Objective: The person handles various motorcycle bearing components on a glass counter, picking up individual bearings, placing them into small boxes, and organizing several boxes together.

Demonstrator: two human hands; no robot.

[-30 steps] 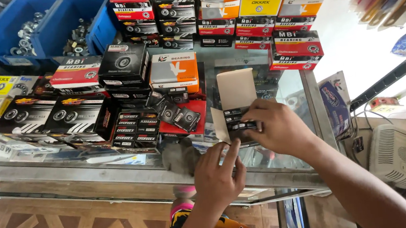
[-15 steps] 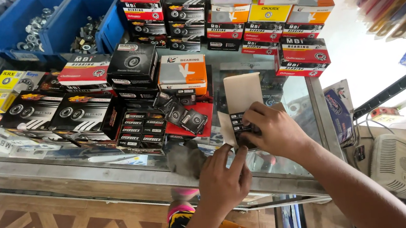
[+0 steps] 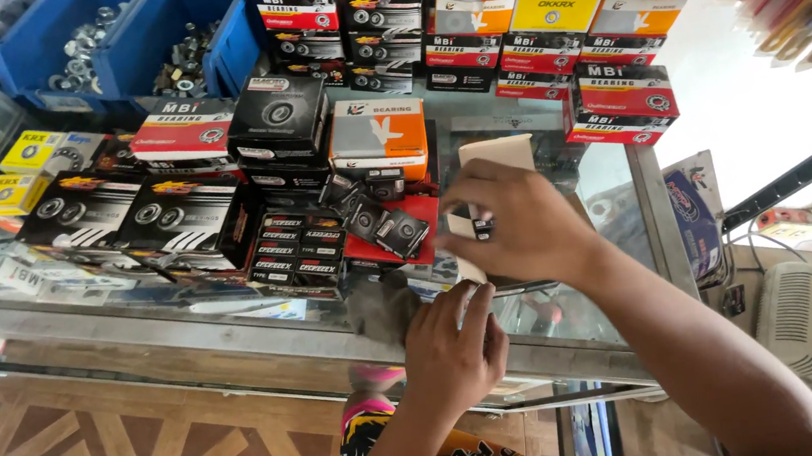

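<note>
Since half a second ago the right hand (image 3: 516,221) has slid over the open cardboard box (image 3: 492,164) at frame centre, fingers closed on a small black box, so packing looks mid-go. Left hand (image 3: 453,344) sits below, fingers together, steadying the box's lower edge on the glass counter (image 3: 234,316).

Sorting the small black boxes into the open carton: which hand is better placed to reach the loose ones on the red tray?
Right hand: it is at the carton, beside the tray. Left hand sits lower, at the counter edge.
</note>
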